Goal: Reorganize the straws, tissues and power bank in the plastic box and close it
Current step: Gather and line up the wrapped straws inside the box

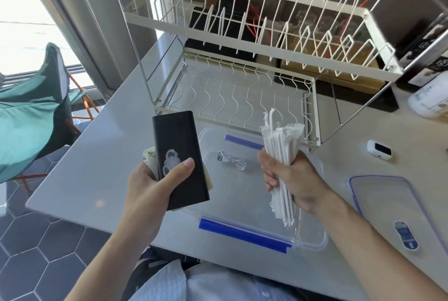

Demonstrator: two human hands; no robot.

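Pale grey countertop carries the work area, hexagon floor tiles below at left. I note the clear plastic box open on it, blue clips on its near and far rims, with a white USB cable lying alone on its floor. My left hand grips the black power bank above the box's left edge, thumb across its face; a pale packet behind it is possibly the tissues, though mostly hidden. My right hand is closed round a bundle of paper-wrapped straws, held upright over the box. The lid lies flat to the right, apart from the box. A white two-tier dish rack stands behind.
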